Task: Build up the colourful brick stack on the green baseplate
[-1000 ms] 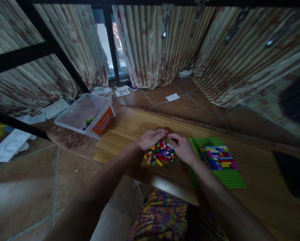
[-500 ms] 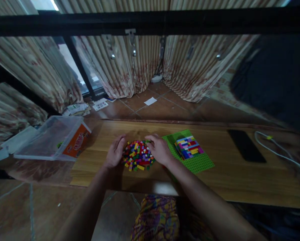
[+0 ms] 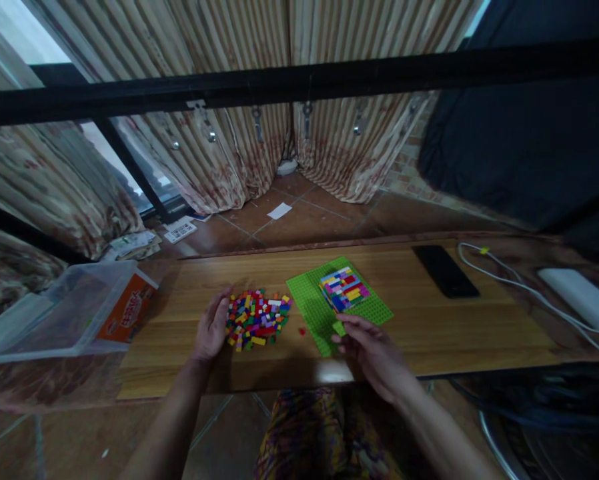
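Note:
A heap of small colourful building bricks [image 3: 257, 320] lies on the wooden board. Along its left side rests my left hand [image 3: 212, 327], fingers extended and holding nothing. My right hand [image 3: 367, 347] pinches a lime green brick [image 3: 339, 327] between thumb and fingers, just over the front part of the green baseplate [image 3: 307, 303]. Attached on that plate is a multicoloured block of bricks [image 3: 344, 289], in rows of blue, red, yellow, white and pink. One small red brick [image 3: 302, 331] sits alone between the heap and the plate.
A clear plastic box [image 3: 74, 310] with an orange label stands at the left. Toward the right lie a black phone [image 3: 444, 270], a white cable [image 3: 524, 285] and a white power strip-like object [image 3: 579, 299]. A dark rail [image 3: 259, 83] crosses beyond the wooden board [image 3: 179, 360].
My right hand has moved from the heap rightward to the baseplate, carrying a lime green brick. A red brick now lies apart from the heap. The camera view has turned right.

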`<state>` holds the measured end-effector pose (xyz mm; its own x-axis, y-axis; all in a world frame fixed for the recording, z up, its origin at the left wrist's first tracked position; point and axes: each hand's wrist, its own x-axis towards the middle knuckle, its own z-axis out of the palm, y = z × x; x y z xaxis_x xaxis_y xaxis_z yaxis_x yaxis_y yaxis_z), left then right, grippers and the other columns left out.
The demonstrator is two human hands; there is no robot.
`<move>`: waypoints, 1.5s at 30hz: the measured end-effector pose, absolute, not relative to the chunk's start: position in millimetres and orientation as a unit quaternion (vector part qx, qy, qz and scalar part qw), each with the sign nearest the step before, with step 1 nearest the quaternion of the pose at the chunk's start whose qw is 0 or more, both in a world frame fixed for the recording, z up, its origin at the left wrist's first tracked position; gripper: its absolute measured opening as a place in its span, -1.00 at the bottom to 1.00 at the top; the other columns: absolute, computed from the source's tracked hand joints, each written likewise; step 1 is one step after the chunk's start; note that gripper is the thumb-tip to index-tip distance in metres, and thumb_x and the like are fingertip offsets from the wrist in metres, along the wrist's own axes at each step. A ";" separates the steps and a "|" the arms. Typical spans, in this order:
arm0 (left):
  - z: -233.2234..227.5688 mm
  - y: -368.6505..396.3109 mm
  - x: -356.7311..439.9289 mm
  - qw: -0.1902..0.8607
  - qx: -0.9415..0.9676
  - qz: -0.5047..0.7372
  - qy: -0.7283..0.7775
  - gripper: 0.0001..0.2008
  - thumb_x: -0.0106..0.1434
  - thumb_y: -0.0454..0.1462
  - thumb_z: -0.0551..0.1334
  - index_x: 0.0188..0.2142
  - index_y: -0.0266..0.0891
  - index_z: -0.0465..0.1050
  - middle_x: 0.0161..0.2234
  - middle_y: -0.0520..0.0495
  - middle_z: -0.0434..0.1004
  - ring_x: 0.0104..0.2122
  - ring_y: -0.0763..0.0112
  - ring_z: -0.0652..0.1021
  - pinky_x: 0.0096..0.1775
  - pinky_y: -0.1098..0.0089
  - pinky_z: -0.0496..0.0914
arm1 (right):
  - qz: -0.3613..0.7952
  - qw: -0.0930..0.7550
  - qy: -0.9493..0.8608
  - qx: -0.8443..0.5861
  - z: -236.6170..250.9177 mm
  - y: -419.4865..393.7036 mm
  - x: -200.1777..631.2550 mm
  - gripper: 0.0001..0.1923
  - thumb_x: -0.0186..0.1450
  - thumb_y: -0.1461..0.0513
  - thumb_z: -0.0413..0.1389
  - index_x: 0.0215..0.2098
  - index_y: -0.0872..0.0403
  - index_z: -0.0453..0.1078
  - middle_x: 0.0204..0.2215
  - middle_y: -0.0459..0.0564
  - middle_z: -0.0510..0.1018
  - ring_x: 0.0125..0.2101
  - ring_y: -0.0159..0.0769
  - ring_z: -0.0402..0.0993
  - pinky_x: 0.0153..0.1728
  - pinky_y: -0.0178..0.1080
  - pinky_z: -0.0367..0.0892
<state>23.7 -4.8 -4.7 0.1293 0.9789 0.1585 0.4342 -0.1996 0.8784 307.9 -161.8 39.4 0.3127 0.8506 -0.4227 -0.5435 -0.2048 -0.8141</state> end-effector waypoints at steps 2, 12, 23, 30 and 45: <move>-3.9 -6.2 25.0 0.323 0.681 0.383 0.534 -0.40 0.29 0.11 -0.01 0.09 -0.24 0.40 0.13 -0.21 0.41 0.17 0.15 0.36 0.23 0.12 0.17 | 0.584 0.619 -0.117 -0.512 38.1 -170.3 323.7 -0.65 0.00 0.09 0.38 -0.26 0.03 0.56 -0.39 -0.08 0.57 -0.38 -0.37 0.54 -0.41 -0.38 0.43; -7.4 0.6 20.7 0.316 0.657 0.396 0.559 -0.40 0.27 0.11 0.00 0.02 -0.29 0.42 0.06 -0.22 0.47 0.09 0.16 0.44 0.17 0.20 0.25 | 0.403 0.616 -0.263 -0.623 24.4 -164.7 367.7 -0.46 0.01 -0.03 0.34 -0.10 0.04 0.48 -0.40 -0.06 0.58 -0.41 -0.31 0.53 -0.30 -0.21 0.48; -10.9 1.8 18.7 0.319 0.646 0.407 0.562 -0.45 0.29 0.09 -0.02 -0.02 -0.27 0.42 0.03 -0.23 0.49 0.07 0.20 0.46 0.15 0.22 0.29 | 0.309 0.554 -0.417 -0.651 21.3 -135.2 383.3 -0.64 0.16 0.00 0.21 -0.20 0.07 0.52 -0.24 0.06 0.61 -0.36 -0.23 0.52 -0.35 -0.19 0.44; -9.5 1.1 19.8 0.321 0.646 0.414 0.555 -0.45 0.28 0.08 0.00 -0.02 -0.27 0.43 0.03 -0.23 0.49 0.06 0.19 0.47 0.14 0.24 0.30 | 0.217 0.501 -0.475 -0.690 30.0 -124.5 377.6 -0.73 0.23 0.08 0.14 -0.23 0.05 0.56 -0.26 0.04 0.61 -0.27 -0.19 0.53 -0.19 -0.14 0.39; -5.4 0.0 21.1 0.313 0.649 0.400 0.566 -0.47 0.27 0.09 0.01 -0.05 -0.24 0.44 0.00 -0.19 0.52 0.05 0.19 0.48 0.11 0.28 0.31 | 0.066 0.449 -0.468 -0.758 32.6 -126.1 362.4 -0.67 0.29 0.00 0.06 -0.34 0.05 0.50 -0.36 0.05 0.61 -0.39 -0.21 0.49 -0.31 -0.19 0.33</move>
